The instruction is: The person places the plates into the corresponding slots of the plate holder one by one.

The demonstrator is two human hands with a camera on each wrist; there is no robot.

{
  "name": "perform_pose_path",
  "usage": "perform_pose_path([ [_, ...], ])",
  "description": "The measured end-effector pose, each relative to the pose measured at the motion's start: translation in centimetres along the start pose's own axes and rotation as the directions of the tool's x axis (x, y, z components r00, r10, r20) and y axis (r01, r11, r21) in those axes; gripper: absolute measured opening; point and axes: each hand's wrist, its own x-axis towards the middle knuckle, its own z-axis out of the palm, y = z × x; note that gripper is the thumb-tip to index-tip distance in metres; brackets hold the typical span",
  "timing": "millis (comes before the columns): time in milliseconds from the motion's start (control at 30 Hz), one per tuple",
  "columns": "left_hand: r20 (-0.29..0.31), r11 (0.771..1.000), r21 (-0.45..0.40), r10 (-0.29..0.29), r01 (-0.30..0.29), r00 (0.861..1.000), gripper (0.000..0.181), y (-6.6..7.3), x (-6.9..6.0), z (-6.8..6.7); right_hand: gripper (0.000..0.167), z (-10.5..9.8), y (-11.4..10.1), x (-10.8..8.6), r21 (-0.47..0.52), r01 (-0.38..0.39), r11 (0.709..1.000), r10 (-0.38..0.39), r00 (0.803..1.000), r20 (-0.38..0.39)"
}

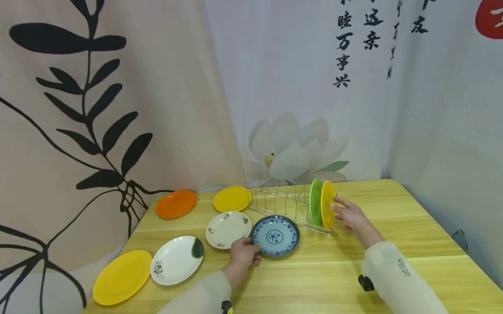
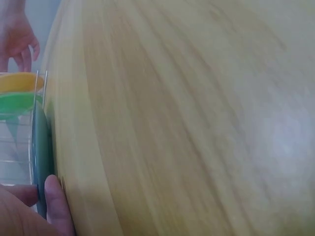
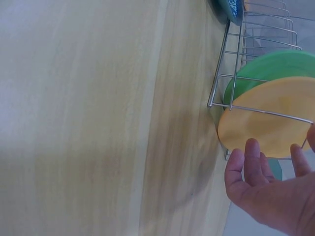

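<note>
A blue-and-white patterned plate (image 1: 275,236) with a dark rim is in front of the wire dish rack (image 1: 279,198). Its left edge is pinched by my left hand (image 1: 242,254), with thumb and finger on either side in the left wrist view. In the rack's right end a green plate (image 1: 315,202) and a yellow plate (image 1: 327,205) stand upright side by side. Next to the yellow plate is my right hand (image 1: 355,219), its fingers spread and loosely bent. In the right wrist view the fingertips (image 3: 252,147) lie close by that plate; whether they touch it I cannot tell.
Left of the rack lie an orange plate (image 1: 176,204), a yellow plate (image 1: 232,199) and a small white patterned plate (image 1: 228,230). Nearer the table's left edge are a white plate with a dark green patch (image 1: 177,260) and a large yellow plate (image 1: 122,278). Printed curtains (image 1: 179,85) hang behind.
</note>
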Motion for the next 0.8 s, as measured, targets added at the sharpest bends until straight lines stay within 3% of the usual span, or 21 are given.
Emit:
perform_pose_path([
  [433,-0.046,0.997,-0.061,-0.058,0.055,0.997,0.044,0.8,-0.3,0.1,0.062,0.1,-0.1,0.2,0.001,0.01,1.0,-0.01,1.0,0.0],
  [667,-0.02,0.997,-0.073,-0.042,0.041,0.999,0.043,1.7,-0.6,0.0,0.06,0.0,-0.1,0.1,0.004,0.003,1.0,-0.003,1.0,-0.006],
  [800,0.026,0.997,-0.066,-0.037,0.039,0.999,0.045,1.9,-0.6,0.0,0.06,-0.1,-0.1,0.1,0.003,0.003,1.0,-0.003,1.0,-0.002],
])
